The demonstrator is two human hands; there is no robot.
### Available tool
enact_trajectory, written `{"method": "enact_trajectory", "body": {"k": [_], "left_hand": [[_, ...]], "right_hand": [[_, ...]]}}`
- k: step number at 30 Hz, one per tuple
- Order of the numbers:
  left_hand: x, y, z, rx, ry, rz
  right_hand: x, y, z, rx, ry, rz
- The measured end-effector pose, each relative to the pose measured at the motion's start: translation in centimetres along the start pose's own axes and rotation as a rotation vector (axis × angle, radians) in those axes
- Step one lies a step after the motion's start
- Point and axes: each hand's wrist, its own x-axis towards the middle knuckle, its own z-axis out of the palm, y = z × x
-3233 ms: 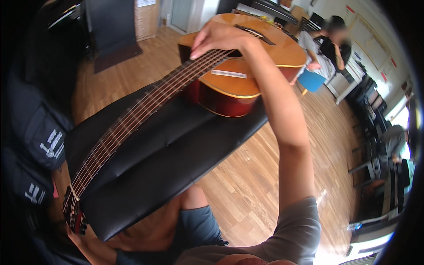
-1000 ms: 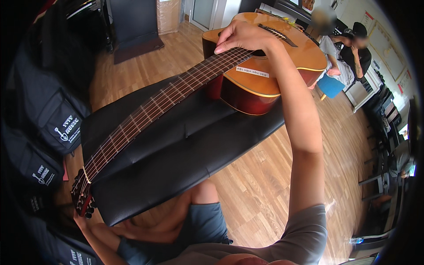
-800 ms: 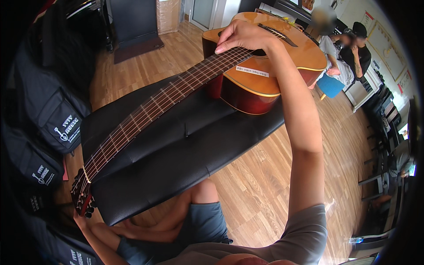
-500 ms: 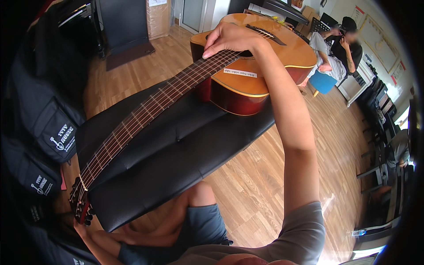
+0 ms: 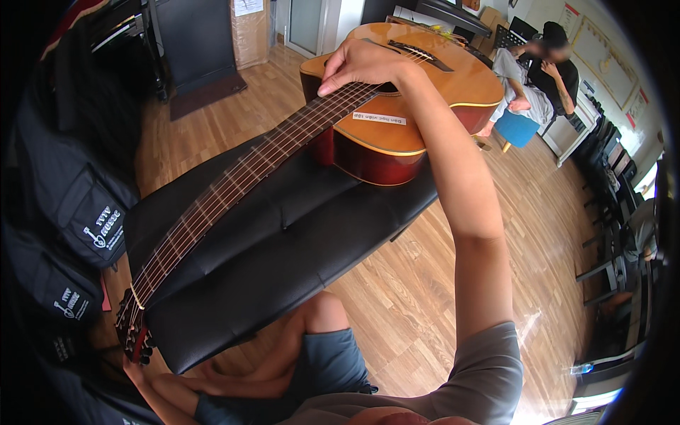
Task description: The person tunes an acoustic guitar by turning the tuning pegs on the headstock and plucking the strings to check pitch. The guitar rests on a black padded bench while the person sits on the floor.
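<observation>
An acoustic guitar lies face up on a padded black bench. Its body is at the far end, orange-brown on top with dark red sides, and a white label is stuck near the sound hole. The neck runs toward the near left, down to the headstock and its tuning pegs. My right hand arches over the strings where neck meets body, thumb and fingers drawn together; what they pinch, if anything, is hidden. My left hand is at the underside of the headstock, its fingers hidden behind it.
Black instrument bags stand close along the left. Beyond the bench, a person sits on a blue stool. Dark chairs line the right side. My bent leg is beside the bench's near edge.
The view has shifted slightly, moving the guitar's body a little left in the picture. My right hand keeps nearly the same place over the strings, and my left hand stays at the headstock.
</observation>
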Motion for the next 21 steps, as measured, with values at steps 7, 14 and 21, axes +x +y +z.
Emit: {"method": "enact_trajectory", "body": {"k": [7,14,21], "left_hand": [[0.1,-0.2,0.3,0.025,0.019,-0.009],[-0.5,0.0,0.2,-0.021,-0.016,-0.016],[-1.3,2.7,2.1,0.029,-0.059,0.008]], "right_hand": [[-0.4,0.2,-0.2,0.008,0.011,-0.002],[-0.1,0.0,0.0,-0.02,0.009,-0.024],[-0.7,0.2,-0.4,-0.033,0.008,-0.048]]}}
